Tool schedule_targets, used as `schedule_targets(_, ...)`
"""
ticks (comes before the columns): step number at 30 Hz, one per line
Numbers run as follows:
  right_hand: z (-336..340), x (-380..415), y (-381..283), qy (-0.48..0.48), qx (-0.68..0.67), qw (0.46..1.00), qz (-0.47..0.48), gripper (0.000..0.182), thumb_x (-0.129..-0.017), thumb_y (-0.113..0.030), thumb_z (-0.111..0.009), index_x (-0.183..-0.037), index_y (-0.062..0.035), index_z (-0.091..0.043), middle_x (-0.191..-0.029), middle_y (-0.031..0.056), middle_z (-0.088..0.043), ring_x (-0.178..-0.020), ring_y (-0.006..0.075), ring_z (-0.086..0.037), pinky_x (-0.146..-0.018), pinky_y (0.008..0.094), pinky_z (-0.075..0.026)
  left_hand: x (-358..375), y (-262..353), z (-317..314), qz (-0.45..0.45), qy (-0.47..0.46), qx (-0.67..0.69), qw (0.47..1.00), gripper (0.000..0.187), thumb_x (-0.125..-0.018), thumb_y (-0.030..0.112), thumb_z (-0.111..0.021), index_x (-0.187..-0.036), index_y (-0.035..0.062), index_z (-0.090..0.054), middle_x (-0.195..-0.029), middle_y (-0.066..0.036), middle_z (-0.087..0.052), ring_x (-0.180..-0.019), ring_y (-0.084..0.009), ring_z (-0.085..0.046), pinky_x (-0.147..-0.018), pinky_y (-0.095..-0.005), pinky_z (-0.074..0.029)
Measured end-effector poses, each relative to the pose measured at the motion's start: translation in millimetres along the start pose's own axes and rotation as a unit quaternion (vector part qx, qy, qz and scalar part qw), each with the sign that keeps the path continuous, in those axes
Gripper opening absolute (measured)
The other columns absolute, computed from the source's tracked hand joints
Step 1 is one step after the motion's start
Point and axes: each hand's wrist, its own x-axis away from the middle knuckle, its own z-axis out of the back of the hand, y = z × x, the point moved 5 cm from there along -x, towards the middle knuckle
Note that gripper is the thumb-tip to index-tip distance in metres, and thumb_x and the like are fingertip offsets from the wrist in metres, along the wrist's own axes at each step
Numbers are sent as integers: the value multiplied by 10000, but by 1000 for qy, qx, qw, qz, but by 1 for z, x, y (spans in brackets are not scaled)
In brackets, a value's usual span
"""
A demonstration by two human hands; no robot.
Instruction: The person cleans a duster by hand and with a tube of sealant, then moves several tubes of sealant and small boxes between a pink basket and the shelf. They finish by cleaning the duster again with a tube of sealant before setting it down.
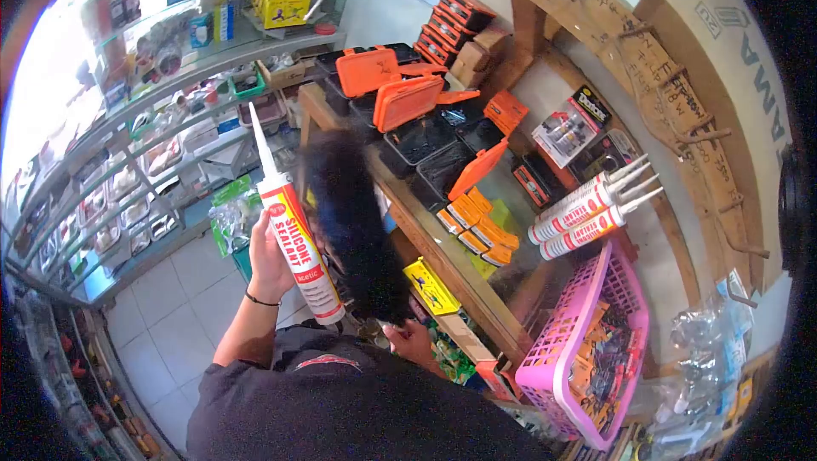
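My left hand (271, 261) is closed around a silicone sealant cartridge (298, 248), white, red and yellow, with a long white nozzle pointing up. The cartridge is tilted, its base near my dark shirt. In my right hand (411, 342), low in front of my body, is the lower end of a black fluffy duster (353, 223). The duster stands upright just right of the cartridge and hides part of the counter's edge. The fingers of my right hand are partly hidden.
A wood-framed counter (451, 265) holds black toolboxes with orange lids (408, 103), small orange boxes (481, 227) and more sealant cartridges (579, 214). A pink basket (545, 376) of packets stands at right. Stocked shelves (162, 95) line the left, above a tiled floor (162, 316).
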Motion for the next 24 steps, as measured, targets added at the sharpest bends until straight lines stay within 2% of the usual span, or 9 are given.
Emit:
schedule_targets(2,-20,-20,71,-91,-105,990,19,145,-724,-210,-619,-711,-69,-589,-652,35,-592,-597,109,-557,-538,263,-424,7,4,7,0,45,-7,999,495,-842,480,-319,-1059,53,-444,-820,-105,-555,-675,-223,-569,-602,-343,-479)
schedule_targets(8,3,-15,15,-59,68,976,196,236,-656,-282,-648,-716,-61,-592,-639,79,-592,-579,168,-569,-544,315,-438,15,9,22,-17,-35,41,998,448,-866,426,-335,-1077,41,-420,-954,-110,-526,-862,-220,-540,-763,-377,-450)
schedule_targets(11,5,-2,-13,-30,161,945,282,297,-615,-325,-666,-719,-57,-594,-632,106,-592,-568,203,-576,-548,346,-447,13,1,49,-30,78,24,996,398,-878,338,-368,-1147,47,-402,-1058,-67,-506,-972,-201,-489,-836,-335,-414)
schedule_targets(13,1,-6,-13,-87,9,989,121,319,-605,-311,-676,-734,-35,-582,-657,120,-595,-594,236,-579,-545,350,-440,-1,-2,57,8,81,73,994,373,-870,279,-404,-1163,49,-401,-1103,-75,-482,-998,-210,-467,-867,-340,-390)
schedule_targets(15,4,-2,-34,-56,196,972,118,337,-622,-333,-662,-711,-20,-575,-649,133,-586,-593,266,-574,-532,354,-434,-11,-7,37,89,-357,50,929,399,-854,241,-423,-1188,27,-384,-1079,-94,-493,-1026,-221,-461,-878,-351,-388)
schedule_targets(17,-2,2,-35,-53,193,972,123,380,-637,-371,-648,-685,-5,-556,-626,144,-577,-566,289,-565,-521,351,-434,-15,-21,91,-34,-87,73,993,465,-844,346,-416,-1184,31,-389,-1081,-110,-502,-1001,-247,-485,-859,-372,-397)
schedule_targets(18,-3,3,-27,-19,162,981,104,310,-629,-275,-656,-639,-4,-507,-555,132,-508,-498,227,-502,-476,326,-392,3,1,24,-52,-15,83,995,533,-851,389,-370,-1243,34,-312,-1213,-130,-417,-1093,-276,-424,-928,-394,-338)
schedule_targets(22,14,11,-35,-5,163,981,102,364,-621,-234,-672,-522,-3,-408,-441,108,-414,-421,141,-421,-428,304,-343,0,5,7,-75,-19,103,992,517,-854,412,-356,-1211,39,-366,-1192,-141,-429,-1069,-280,-439,-919,-384,-346)
schedule_targets(24,17,8,-34,-29,185,976,110,402,-627,-259,-672,-500,-2,-390,-429,106,-414,-420,125,-415,-427,309,-342,-3,6,-16,-43,-218,177,959,536,-844,458,-336,-1154,30,-426,-1092,-127,-495,-985,-269,-486,-903,-372,-358)
